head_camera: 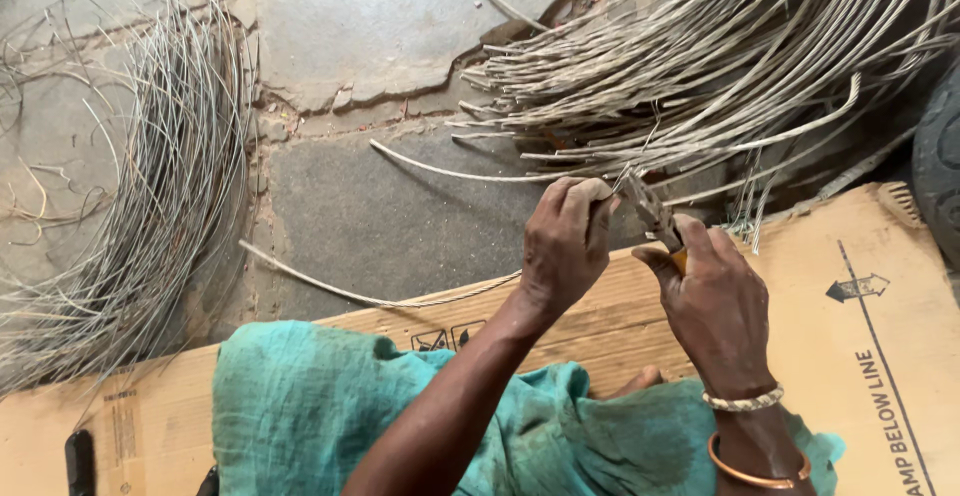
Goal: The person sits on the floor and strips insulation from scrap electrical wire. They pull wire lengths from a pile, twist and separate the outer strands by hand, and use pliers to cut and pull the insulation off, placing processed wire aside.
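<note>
Pliers (652, 214) handles buried in my right hand (715, 306); wire pile (720, 56) runs off top edge; tyre (938, 161) cut off at right.

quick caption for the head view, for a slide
Left hand pinches a wire while right hand grips pliers over flattened cardboard.

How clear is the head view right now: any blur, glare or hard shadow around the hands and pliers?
Head view: even, soft daylight with no glare. The left hand, right hand and pliers are fairly sharp. The wire bundle casts soft shadows on the cracked floor. Fine strands at left smear slightly. Edges bow a little.
</note>
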Available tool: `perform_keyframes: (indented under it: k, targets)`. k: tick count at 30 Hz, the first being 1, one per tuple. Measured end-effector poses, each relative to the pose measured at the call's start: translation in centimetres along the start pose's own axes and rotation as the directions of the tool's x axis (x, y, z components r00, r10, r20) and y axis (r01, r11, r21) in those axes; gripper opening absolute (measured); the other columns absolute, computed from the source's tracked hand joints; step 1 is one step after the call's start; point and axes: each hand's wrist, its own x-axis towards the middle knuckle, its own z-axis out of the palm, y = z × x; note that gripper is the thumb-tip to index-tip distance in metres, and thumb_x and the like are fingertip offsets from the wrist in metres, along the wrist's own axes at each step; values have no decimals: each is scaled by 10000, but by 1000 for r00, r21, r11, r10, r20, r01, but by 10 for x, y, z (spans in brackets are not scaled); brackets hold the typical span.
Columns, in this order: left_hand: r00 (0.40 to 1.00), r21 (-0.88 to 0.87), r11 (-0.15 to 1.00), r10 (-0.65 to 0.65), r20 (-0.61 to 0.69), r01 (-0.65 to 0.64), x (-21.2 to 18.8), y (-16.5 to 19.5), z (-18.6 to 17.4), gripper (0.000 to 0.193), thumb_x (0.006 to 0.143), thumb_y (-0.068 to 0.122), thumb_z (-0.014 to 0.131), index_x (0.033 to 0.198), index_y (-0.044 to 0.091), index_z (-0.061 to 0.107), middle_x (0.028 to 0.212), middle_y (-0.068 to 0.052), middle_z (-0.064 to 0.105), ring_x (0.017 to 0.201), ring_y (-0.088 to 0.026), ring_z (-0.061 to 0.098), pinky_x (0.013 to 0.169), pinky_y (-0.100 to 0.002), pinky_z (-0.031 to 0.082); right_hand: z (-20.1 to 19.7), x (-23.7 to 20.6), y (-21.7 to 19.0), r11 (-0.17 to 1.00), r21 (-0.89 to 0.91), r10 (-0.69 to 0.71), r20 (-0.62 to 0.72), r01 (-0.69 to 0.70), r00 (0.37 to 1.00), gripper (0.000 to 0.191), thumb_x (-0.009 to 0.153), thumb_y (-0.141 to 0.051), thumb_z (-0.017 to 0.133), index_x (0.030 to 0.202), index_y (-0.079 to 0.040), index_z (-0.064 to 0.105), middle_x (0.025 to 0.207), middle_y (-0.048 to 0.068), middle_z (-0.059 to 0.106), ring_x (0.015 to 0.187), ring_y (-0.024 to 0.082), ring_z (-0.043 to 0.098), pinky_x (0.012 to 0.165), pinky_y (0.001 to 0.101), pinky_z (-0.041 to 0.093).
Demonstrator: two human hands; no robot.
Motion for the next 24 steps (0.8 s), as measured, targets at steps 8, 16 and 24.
perform_keyframes:
  k: [8, 16, 24]
  targets:
    - [996, 11, 1000, 14, -88, -13, 10, 19, -22, 223, 934, 62, 757, 1123, 44, 639, 1062, -109, 700, 975, -293, 700, 857, -386, 583, 10, -5, -1, 994, -37, -103, -156, 99, 982, 410, 952, -403, 758, 1218, -111, 647, 915, 101, 614, 824, 345, 638, 673, 472, 510]
    - [997, 111, 990, 83, 3, -83, 9, 13, -24, 177, 965, 48, 721, 1124, 1, 659, 1037, -137, 709, 945, -305, 702, 820, -388, 581, 14, -6, -1, 994, -43, -108, -179, 102, 978, 423, 937, -406, 772, 1222, -115, 657, 899, 97, 611, 795, 338, 632, 650, 469, 505]
    - [833, -373, 785, -305, 461, 494, 25, -11, -49, 226, 1028, 224, 679, 1106, 26, 754, 981, -97, 740, 848, -153, 694, 696, -338, 586, 8, -4, -2, 991, 6, -131, -167, 134, 977, 352, 941, -329, 802, 1188, -130, 651, 895, 84, 613, 806, 333, 635, 671, 472, 502]
